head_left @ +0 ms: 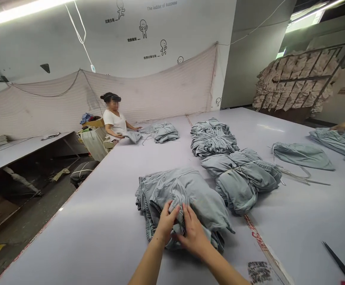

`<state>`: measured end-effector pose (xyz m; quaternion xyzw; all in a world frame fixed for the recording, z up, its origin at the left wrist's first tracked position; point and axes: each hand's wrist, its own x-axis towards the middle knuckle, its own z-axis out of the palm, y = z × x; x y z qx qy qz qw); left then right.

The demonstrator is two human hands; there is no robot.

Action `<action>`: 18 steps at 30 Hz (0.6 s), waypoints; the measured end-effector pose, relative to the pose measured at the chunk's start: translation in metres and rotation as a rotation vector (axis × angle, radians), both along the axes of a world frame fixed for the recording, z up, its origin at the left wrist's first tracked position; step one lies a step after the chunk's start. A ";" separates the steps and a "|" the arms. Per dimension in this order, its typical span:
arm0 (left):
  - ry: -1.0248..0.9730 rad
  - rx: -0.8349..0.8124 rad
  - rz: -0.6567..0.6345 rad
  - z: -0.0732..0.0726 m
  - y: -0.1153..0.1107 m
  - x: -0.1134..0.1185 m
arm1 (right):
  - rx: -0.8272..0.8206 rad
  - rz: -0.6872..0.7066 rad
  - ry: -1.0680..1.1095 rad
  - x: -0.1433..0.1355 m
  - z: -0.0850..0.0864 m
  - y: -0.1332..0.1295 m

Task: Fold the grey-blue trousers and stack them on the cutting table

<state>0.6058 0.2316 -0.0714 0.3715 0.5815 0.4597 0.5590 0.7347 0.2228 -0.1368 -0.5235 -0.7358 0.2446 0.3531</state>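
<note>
A thick stack of folded grey-blue garments with gathered elastic edges at its left lies in front of me on the pale table. Both hands are at its near side. My left hand pinches a bunched fold of the cloth between thumb and fingers. Close beside it, my right hand is closed round the other side of the same fold, fingers on top and thumb underneath. Just behind the stack, to the right, sits a tied bundle of similar garments.
Another bundle lies farther back. Black scissors rest at the lower right, loose ties and a single garment at the right. Across the table, a person handles cloth; another person's hand touches garments far right.
</note>
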 end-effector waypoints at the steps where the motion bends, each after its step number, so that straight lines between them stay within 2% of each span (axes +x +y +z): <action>1: -0.045 0.030 -0.067 0.004 0.002 0.002 | -0.010 -0.039 0.060 -0.008 -0.002 0.003; 3: -0.094 0.036 -0.127 0.008 0.007 -0.004 | -0.040 -0.141 0.203 -0.010 -0.003 0.017; 4: -0.083 0.019 -0.100 0.007 0.010 -0.010 | -0.074 -0.171 0.275 -0.005 -0.002 0.025; 8: 0.081 -0.061 0.248 -0.008 0.021 -0.046 | -0.295 -0.198 0.521 0.033 0.007 0.045; 11: 0.147 -0.121 0.319 -0.022 0.028 -0.056 | -0.385 -0.278 0.632 0.045 0.014 0.043; 14: 0.168 -0.146 0.295 -0.030 0.035 -0.046 | -0.423 -0.236 0.716 0.025 0.019 0.036; 18: 0.110 -0.116 0.256 -0.033 0.040 -0.033 | -0.316 -0.019 0.740 -0.028 0.031 0.032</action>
